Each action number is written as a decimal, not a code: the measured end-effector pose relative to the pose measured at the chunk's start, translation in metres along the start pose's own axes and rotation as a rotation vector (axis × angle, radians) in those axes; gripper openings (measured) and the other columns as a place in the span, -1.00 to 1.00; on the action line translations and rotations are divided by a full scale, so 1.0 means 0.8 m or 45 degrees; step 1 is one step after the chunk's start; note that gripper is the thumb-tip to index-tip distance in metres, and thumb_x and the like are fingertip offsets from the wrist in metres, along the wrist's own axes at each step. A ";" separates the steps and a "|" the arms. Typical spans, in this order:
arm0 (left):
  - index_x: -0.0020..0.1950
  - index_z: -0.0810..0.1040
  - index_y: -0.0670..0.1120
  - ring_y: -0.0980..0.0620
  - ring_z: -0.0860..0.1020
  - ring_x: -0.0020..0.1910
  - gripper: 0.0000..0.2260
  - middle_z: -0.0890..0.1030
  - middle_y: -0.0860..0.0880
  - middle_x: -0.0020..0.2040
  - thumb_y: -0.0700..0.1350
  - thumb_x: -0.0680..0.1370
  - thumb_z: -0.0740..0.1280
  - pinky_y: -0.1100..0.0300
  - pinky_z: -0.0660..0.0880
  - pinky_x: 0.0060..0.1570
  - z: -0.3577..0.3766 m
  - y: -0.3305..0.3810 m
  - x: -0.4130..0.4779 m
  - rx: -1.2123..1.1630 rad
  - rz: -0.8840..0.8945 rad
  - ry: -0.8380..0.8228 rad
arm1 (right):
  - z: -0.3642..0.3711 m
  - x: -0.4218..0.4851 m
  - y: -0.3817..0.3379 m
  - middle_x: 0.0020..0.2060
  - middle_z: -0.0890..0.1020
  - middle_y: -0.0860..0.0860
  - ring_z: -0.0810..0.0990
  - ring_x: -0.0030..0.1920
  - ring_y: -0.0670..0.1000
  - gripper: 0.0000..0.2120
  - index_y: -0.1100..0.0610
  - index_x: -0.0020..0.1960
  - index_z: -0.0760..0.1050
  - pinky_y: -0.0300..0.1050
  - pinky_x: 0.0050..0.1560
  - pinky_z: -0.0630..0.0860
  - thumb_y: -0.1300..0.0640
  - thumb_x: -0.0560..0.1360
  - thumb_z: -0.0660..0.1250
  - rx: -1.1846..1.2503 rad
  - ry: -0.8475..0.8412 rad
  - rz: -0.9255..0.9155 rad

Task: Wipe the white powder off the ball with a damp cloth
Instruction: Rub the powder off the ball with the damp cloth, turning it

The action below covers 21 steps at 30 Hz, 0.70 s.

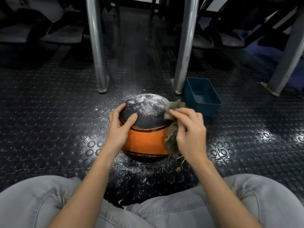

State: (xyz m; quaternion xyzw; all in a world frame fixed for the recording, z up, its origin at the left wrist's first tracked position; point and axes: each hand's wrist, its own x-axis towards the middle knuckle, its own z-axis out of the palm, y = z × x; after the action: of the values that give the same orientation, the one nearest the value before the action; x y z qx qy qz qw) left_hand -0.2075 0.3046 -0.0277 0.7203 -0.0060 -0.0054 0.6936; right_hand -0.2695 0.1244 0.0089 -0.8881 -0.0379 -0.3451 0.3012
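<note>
looking down at the ball [144, 140] on the studded black floor [57, 129], with knees in grey jeans [32, 198] at the bottom of the shot. left hand [117, 129] is cupped on the ball's left side, its fingers [120, 109] spread a bit and curled over the dark top panel, thumb pressing on the panel just beside them. right hand [189, 134] is on the ball's right side, fingers [179, 112] bunched together and pinching a crumpled grey-brown cloth [171, 134] against the ball. the cloth sits right under those fingers and hangs down past them. white powder [148, 100] is caked on the top of the ball beyond both sets of fingers, and more is scattered on the floor around the ball. a dark blue tub [204, 108] stands just past the right fingers, near the cloth's upper end. metal legs [97, 46] rise further off, beyond the ball.
</note>
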 end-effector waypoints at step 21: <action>0.46 0.24 -0.03 0.00 0.27 0.40 -0.49 0.24 0.00 0.41 0.21 0.60 0.10 -0.02 0.12 0.45 0.015 0.011 -0.024 0.249 -0.079 0.257 | 0.047 -0.075 -0.016 0.08 0.63 0.08 0.43 0.04 0.08 -0.65 0.18 0.07 0.63 0.00 0.07 0.42 0.18 0.63 0.06 -0.058 0.097 -0.185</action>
State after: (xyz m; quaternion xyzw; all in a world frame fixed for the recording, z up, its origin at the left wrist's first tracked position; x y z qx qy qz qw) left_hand -0.2266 0.2926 -0.0196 0.7812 0.0855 0.0462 0.6167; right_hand -0.2966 0.1644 -0.0440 -0.8758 -0.0829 -0.4005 0.2561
